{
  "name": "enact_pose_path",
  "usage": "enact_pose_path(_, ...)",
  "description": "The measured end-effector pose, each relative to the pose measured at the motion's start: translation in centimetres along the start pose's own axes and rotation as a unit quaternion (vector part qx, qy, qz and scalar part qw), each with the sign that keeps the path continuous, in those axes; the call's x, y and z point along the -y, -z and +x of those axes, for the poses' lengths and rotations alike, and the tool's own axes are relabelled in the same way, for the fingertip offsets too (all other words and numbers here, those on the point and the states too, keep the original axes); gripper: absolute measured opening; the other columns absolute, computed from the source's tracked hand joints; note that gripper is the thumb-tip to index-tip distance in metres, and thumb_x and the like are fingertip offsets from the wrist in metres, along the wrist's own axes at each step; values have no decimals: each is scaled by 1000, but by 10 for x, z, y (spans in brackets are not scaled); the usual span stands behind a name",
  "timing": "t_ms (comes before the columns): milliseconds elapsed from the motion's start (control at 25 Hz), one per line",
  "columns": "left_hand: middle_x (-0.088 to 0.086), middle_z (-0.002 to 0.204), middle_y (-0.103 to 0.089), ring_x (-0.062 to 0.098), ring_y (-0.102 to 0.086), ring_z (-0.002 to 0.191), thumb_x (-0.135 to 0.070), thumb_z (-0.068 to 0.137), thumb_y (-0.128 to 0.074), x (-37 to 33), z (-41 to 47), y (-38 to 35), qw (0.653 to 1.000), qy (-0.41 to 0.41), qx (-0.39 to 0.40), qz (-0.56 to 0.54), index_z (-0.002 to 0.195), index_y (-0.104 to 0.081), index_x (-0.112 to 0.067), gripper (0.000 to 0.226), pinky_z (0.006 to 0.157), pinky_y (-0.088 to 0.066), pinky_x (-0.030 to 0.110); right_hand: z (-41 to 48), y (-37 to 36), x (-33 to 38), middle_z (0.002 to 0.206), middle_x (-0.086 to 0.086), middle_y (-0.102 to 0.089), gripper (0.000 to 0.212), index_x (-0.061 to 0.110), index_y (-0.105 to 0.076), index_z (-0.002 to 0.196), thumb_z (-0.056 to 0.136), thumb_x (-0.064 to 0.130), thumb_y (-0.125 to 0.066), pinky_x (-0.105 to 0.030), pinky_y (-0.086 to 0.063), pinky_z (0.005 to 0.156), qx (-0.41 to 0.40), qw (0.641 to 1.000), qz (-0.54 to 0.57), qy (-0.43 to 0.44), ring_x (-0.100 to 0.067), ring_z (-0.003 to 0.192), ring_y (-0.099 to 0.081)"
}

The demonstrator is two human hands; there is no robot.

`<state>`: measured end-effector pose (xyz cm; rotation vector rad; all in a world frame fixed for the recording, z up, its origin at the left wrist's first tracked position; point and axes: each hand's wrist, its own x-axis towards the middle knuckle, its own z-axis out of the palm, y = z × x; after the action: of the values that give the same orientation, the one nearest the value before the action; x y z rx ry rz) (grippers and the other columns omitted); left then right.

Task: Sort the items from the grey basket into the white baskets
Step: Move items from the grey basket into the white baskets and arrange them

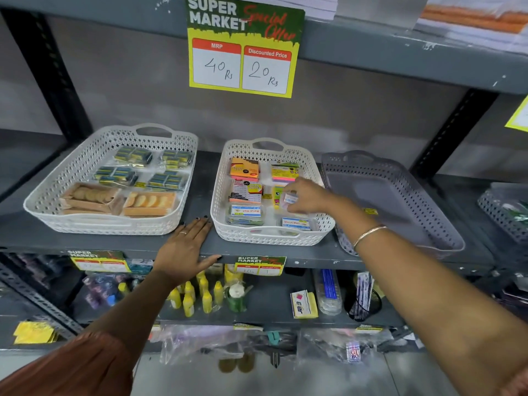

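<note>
The grey basket (400,172) stands at the right of the shelf and I see nothing inside it. A white basket (225,172) in the middle holds sticky-note pads and small clear boxes. My right hand (307,197) hovers over that basket's right side, fingers shut on a small clear box (290,199) with a white-and-blue label. A second white basket (51,195) at the left holds blue-and-yellow packets and two tan boxes of round pieces. My left hand (185,247) lies flat and open on the shelf's front edge between the two white baskets.
A "Super Market" price sign (243,47) hangs from the shelf above. Another grey basket (497,212) sits at the far right edge. The lower shelf carries yellow bottles (194,295), a yellow pack (304,304) and bagged goods.
</note>
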<state>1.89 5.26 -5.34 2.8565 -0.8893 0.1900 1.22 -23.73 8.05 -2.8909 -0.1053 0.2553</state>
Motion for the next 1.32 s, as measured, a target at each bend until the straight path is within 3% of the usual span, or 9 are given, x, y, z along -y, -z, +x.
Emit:
enact_pose_path(400,15,143,-42,28,-40,130,-77,79,-8,2,-1,0,1000,-17,-8,-20,139,-33,-5,97,107,-32,44,3,-27,-6,142,-16,-47,54,7,-51,136,84,15,-62,-36,-39,108,55,998,-30,-24,-29,131,-43)
enact_pose_path(520,19,146,-31,30,-34,131,-74,79,-26,-9,-6,16,977,25,-88,-192,140,-23,-5,93,106,-31,40,4,-28,-11,151,-13,-37,70,11,-31,149,87,18,-62,-35,-34,113,83,995,-48,-26,-28,138,-36)
enact_pose_path(680,20,130,-44,26,-38,121,-41,90,-49,-48,28,65,931,-12,-253,-263,129,-38,-2,56,104,-30,34,3,-32,-15,137,-17,-53,53,9,-43,137,88,17,-60,-35,-44,97,97,992,-69,-39,-33,120,-54)
enact_pose_path(720,17,128,-49,25,-43,119,-34,89,-56,-56,46,79,944,-30,-209,-253,127,-42,-5,50,101,-35,36,1,-33,-15,135,-16,-54,51,9,-44,136,88,16,-60,-34,-45,95,91,992,-71,-39,-33,119,-55)
enact_pose_path(800,12,133,-49,25,-46,120,-30,84,-65,-63,85,90,979,-60,-7,-193,131,-43,-8,56,100,-37,34,-1,-32,-14,138,-15,-52,53,9,-43,138,88,14,-60,-35,-45,98,83,993,-69,-36,-33,122,-54)
enact_pose_path(920,13,138,-45,28,-44,122,-29,79,-71,-58,116,75,974,-82,205,-46,133,-39,-8,66,103,-36,34,-2,-32,-13,137,-17,-52,49,9,-43,137,90,10,-57,-35,-45,95,83,995,-50,-32,-34,120,-53)
enact_pose_path(1080,14,129,-52,28,-51,112,-20,78,-71,-55,120,58,978,-89,187,-33,124,-44,-8,55,92,-39,31,-4,-32,-14,145,-14,-45,56,10,-37,142,91,15,-59,-32,-41,99,100,994,-26,-34,-31,128,-48)
enact_pose_path(1160,13,135,-48,27,-48,117,-23,77,-72,-51,123,55,977,-98,182,-58,130,-39,-8,63,98,-37,30,1,-19,-15,149,-10,-41,66,10,-33,146,90,25,-63,-31,-36,108,107,993,17,-38,-28,135,-42)
enact_pose_path(1320,12,147,-33,27,-36,130,-44,78,-67,-42,140,66,974,-58,133,-177,143,-22,-12,85,106,-32,36,36,5,-29,143,-13,-48,65,9,-40,143,87,30,-66,-29,-39,104,5,994,80,-72,-27,130,-48)
